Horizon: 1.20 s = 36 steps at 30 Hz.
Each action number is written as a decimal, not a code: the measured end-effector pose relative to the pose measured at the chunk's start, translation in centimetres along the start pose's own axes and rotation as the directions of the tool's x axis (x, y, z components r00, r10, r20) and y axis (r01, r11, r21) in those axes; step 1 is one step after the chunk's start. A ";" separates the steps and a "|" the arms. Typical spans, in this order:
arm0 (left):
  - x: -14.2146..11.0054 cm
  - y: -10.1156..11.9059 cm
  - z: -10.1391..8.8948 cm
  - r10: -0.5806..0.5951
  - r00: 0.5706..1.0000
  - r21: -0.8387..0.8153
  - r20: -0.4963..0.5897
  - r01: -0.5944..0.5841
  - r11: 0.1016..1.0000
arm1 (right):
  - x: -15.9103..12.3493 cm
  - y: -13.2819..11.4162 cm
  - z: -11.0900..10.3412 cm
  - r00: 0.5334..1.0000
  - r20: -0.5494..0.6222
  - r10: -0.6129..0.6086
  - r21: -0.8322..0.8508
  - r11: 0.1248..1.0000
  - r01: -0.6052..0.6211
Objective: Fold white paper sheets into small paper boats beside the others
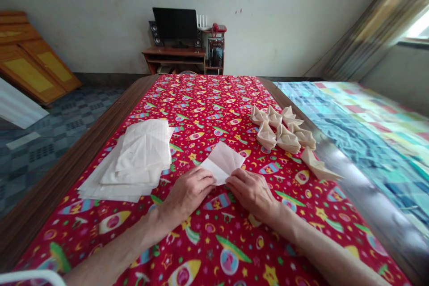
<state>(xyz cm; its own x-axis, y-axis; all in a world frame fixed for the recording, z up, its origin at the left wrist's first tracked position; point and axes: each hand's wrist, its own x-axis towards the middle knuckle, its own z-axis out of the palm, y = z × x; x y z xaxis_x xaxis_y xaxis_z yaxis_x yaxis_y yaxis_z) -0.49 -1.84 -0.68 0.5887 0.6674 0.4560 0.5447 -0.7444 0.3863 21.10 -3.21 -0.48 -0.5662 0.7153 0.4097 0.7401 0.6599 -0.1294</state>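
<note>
A small folded sheet of white paper point(224, 160) lies on the red patterned cloth, creased and turned with one corner toward me. My left hand point(192, 187) grips its near left edge, fingers closed together. On the near right edge, my right hand point(250, 190) pinches the paper between thumb and fingers. Both thumbs are mostly hidden. To the left rests a loose stack of thin white paper sheets point(144, 147). Several folded paper boats point(287, 138) stand grouped at the right, with one separate paper boat point(318, 166) nearer to me.
The red cloth point(208, 94) covers a long table with a brown wooden edge point(110, 111). Right of it is a bed with a patchwork cover point(375, 134). A desk with a monitor point(176, 26) stands by the far wall. A white curved bar point(33, 275) shows at bottom left.
</note>
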 end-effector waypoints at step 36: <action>2.4 -0.3 -0.1 -0.377 0.923 -0.033 0.078 0.380 0.924 | -1.6 -0.4 -0.7 0.986 0.162 -0.039 -0.129 0.990 0.060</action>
<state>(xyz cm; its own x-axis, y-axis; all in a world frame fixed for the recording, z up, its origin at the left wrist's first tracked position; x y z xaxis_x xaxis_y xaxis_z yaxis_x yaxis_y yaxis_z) 0.74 -0.02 0.38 0.3845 0.8983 0.2127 0.7075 -0.4347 0.5572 21.92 -4.80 -0.46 -0.6460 0.7168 0.2625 0.7452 0.6667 0.0135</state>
